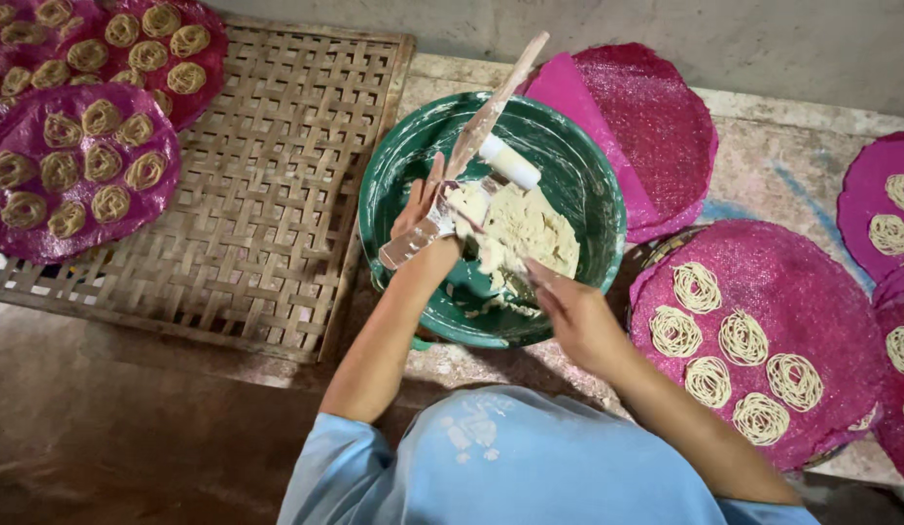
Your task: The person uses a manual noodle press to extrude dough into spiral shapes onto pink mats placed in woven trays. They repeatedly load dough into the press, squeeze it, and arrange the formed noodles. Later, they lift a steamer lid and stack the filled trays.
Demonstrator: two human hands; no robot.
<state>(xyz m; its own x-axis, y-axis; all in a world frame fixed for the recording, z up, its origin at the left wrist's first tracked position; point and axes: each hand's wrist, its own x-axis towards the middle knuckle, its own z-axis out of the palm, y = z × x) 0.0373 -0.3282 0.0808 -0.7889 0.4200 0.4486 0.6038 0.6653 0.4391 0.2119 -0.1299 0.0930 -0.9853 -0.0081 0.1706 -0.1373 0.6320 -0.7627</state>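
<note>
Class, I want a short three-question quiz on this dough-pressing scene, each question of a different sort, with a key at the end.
1. True or false: the left hand holds a metal press over the green bowl.
2. Which is bare of noodle coils? A. the pink mat right of the bowl B. the woven bamboo tray C. the pink mat at far left
3. Fill in: the right hand reaches into the bowl toward the pale ____.

Key: 1 true; 2 B; 3 dough.
</note>
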